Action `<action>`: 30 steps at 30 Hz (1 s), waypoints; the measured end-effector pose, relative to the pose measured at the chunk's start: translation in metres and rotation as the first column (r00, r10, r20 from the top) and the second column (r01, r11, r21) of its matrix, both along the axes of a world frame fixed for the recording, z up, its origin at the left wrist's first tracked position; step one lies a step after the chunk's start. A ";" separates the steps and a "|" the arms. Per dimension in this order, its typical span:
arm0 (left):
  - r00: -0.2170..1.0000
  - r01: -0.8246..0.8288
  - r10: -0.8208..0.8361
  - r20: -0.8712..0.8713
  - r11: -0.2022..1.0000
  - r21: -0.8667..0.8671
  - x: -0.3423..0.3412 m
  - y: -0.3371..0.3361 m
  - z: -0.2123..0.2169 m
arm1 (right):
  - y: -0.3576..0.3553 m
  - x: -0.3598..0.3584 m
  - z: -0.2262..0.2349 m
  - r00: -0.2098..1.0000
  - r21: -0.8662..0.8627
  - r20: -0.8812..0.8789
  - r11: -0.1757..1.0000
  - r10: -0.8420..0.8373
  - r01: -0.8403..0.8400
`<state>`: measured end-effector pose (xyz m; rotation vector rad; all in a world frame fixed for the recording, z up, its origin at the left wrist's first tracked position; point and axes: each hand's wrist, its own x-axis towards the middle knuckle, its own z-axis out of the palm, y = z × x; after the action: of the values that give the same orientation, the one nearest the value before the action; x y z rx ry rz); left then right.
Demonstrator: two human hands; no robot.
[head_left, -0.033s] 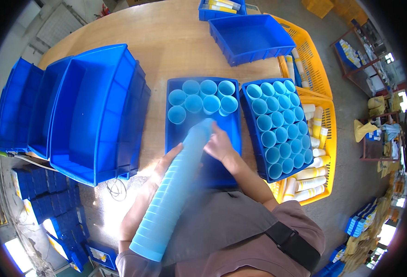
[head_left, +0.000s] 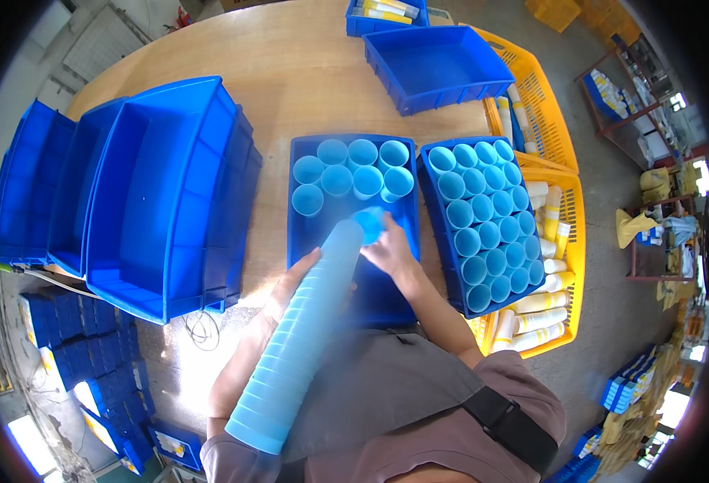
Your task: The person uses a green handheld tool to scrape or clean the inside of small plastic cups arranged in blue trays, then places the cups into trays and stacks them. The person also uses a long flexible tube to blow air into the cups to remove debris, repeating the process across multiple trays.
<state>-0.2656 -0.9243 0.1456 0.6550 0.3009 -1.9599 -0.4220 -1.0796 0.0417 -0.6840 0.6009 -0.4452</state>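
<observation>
Nested blue cups (head_left: 306, 330) lie cradled in the left hand (head_left: 290, 286) while the right hand (head_left: 391, 249) pinches the top cup (head_left: 368, 223), needing a clean pull toward the half-filled tray (head_left: 298, 241).

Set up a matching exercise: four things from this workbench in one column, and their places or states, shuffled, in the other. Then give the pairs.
Things:
1. Cup stack
2. Right tray
3. Middle tray
4. Far tray

States:
A. Packed full of light blue cups
B. Empty, at the table's far side
C. Cradled along the left hand, its top cup at the right hand
D. Cups only in its far end, the near part bare

Pairs: 1-C, 2-A, 3-D, 4-B
</observation>
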 end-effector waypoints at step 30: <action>0.968 -0.185 0.176 0.180 0.982 0.039 -0.002 0.065 0.018 | 0.071 0.037 0.011 0.941 -0.089 0.201 0.962 0.273 -0.260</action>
<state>-0.2679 -0.8594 0.1632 0.8029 0.2961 -1.7127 -0.3846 -1.0085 0.0526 -0.7537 0.2876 -0.2790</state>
